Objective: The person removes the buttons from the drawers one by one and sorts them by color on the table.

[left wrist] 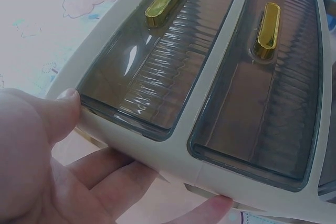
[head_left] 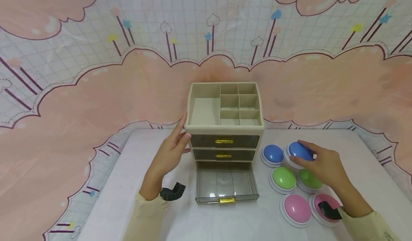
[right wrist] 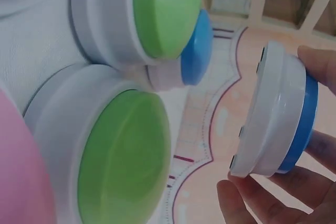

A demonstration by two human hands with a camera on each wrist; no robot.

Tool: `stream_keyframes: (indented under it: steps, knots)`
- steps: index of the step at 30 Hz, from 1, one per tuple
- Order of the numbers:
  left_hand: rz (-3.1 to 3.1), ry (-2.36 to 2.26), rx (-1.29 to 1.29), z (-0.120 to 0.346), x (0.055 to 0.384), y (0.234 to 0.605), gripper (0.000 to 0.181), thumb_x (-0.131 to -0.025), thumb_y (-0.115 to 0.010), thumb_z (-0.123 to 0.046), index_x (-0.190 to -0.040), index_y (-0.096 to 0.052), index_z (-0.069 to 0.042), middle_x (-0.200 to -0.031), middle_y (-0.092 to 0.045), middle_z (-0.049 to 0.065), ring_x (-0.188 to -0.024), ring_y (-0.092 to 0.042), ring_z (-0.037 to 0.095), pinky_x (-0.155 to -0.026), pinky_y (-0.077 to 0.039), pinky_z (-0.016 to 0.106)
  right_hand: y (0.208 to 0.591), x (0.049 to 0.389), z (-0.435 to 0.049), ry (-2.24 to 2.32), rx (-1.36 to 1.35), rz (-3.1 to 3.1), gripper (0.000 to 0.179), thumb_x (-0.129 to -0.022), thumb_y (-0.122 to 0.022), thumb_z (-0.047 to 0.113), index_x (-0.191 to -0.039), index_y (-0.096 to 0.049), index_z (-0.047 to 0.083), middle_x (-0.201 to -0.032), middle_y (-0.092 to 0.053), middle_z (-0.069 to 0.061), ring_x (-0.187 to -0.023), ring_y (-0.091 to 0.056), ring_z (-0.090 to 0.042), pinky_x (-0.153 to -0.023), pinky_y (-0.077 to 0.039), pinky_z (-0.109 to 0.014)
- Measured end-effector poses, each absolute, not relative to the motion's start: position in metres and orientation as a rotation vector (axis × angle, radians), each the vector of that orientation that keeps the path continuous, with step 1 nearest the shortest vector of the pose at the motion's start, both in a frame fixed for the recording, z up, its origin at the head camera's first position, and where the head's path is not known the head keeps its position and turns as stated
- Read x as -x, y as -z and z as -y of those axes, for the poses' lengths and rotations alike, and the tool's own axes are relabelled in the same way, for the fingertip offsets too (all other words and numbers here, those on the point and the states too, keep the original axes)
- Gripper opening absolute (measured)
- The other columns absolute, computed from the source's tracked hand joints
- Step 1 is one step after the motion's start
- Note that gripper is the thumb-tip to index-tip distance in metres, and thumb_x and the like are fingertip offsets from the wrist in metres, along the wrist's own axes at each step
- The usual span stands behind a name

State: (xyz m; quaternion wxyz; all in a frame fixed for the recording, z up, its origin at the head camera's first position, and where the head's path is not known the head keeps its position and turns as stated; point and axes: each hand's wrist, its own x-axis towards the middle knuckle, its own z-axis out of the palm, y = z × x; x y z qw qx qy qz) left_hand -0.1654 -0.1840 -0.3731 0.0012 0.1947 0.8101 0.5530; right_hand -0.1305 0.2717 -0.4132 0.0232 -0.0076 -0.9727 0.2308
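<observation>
A cream desktop drawer organizer (head_left: 224,130) stands at the middle of the table, its clear bottom drawer (head_left: 223,189) pulled out and its two upper drawers closed. My left hand (head_left: 167,154) rests against the organizer's left side, the thumb at the front edge and the fingers extended along the side wall. My right hand (head_left: 326,165) grips a blue dome push button (head_left: 300,151) by its edges. In the right wrist view, this push button (right wrist: 275,114) is held tilted above the table, its white base showing.
Beside the organizer sit another blue push button (head_left: 273,154), two green push buttons (head_left: 284,178) and two pink push buttons (head_left: 297,208), close together on the white table (head_left: 109,187). A patterned cloth backdrop (head_left: 154,91) rises behind. Sectioned compartments (head_left: 230,102) top the organizer.
</observation>
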Motion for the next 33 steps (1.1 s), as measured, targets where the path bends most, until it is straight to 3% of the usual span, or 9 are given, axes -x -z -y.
stream_keyframes:
  steps: [9,24,33]
  knots:
    - [-2.554,-1.729,-0.619,0.183,0.165,0.373,0.069,-0.109,-0.049,-0.029,-0.164,-0.01,-0.04,-0.167,-0.031,0.002,-0.145,-0.047,0.03,-0.094,-0.058,0.053,0.421,0.141,-0.276,-0.728,0.095,3.04,0.092,-0.09,-0.066,0.066,-0.15,-0.047,0.0,-0.141,-0.048,-0.041,-0.124,-0.047,-0.064,-0.092,-0.049,-0.072]
    - [-2.56,-1.723,-0.631,0.184,0.165,0.372,0.067,-0.109,-0.048,-0.03,-0.164,-0.01,-0.042,-0.165,-0.035,0.006,-0.144,-0.048,0.03,-0.094,-0.059,0.052,0.429,0.153,-0.276,-0.754,0.174,3.149,0.096,-0.089,-0.068,0.064,-0.153,-0.04,-0.003,-0.145,-0.043,-0.043,-0.129,-0.043,-0.065,-0.095,-0.047,-0.072]
    - [-2.58,-1.705,-0.618,0.184,0.166,0.373,0.067,-0.109,-0.048,-0.032,-0.161,-0.01,-0.051,-0.165,-0.035,0.004,-0.144,-0.048,0.029,-0.094,-0.059,0.049,0.429,0.159,-0.274,-0.758,0.193,3.192,0.094,-0.09,-0.07,0.058,-0.153,-0.038,-0.004,-0.145,-0.041,-0.043,-0.128,-0.043,-0.065,-0.094,-0.047,-0.073]
